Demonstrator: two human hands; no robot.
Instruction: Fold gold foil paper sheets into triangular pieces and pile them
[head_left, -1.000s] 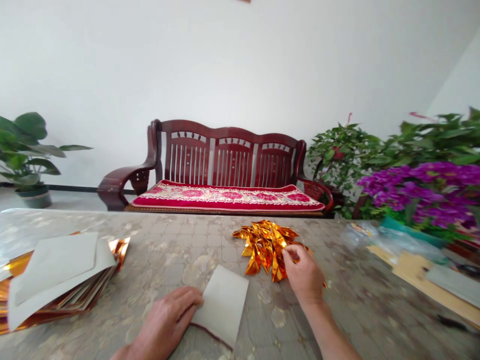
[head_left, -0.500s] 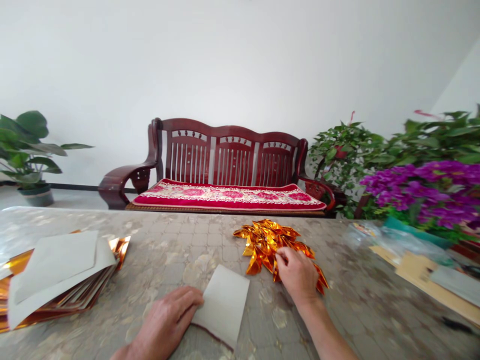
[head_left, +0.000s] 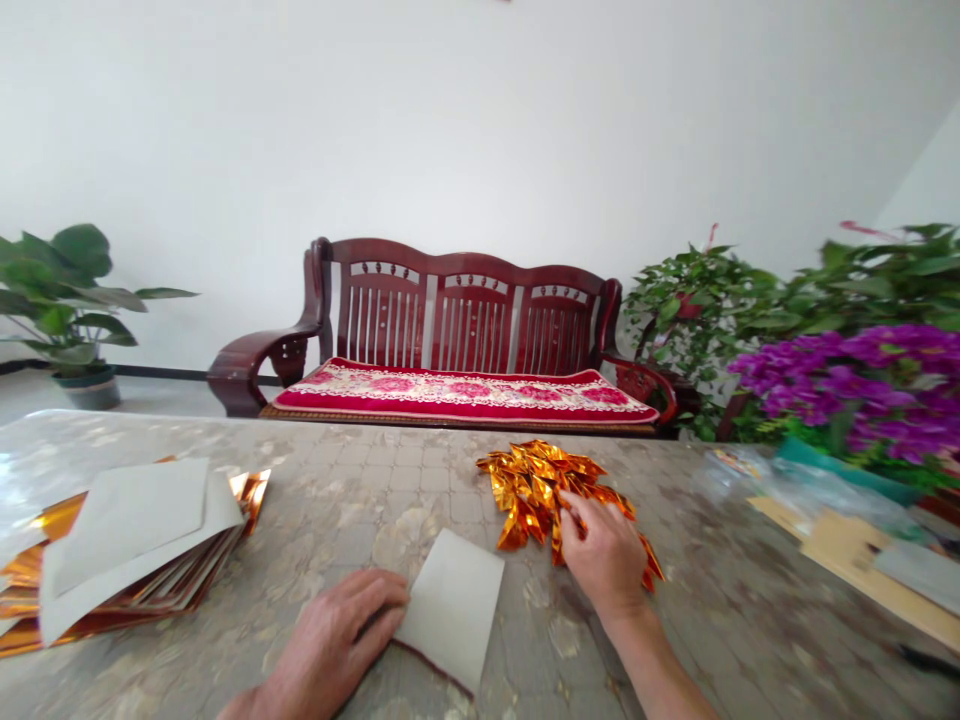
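Observation:
A square sheet of paper (head_left: 454, 605), pale side up with a dark reddish near edge, lies on the table in front of me. My left hand (head_left: 341, 635) rests at its left edge, thumb and index fingertips together on the sheet's side. Further right is a heap of folded gold foil paper pieces (head_left: 529, 485), shiny and pointed. Over the near right part of this heap is my right hand (head_left: 604, 550), its index finger stretched out and the thumb slightly apart, touching the pieces. I see nothing held in it; the hand covers some pieces.
A stack of gold foil sheets (head_left: 142, 540), mostly pale side up, lies on the left of the table (head_left: 330, 500). Cardboard (head_left: 832, 545), clear plastic wrapping (head_left: 817, 485) and purple flowers (head_left: 855, 385) are at the right. Beyond the table stands a wooden bench (head_left: 465, 320).
My right index finger has straightened and parted from the thumb over the heap. The left hand stays at the sheet. The whole view has shifted slightly.

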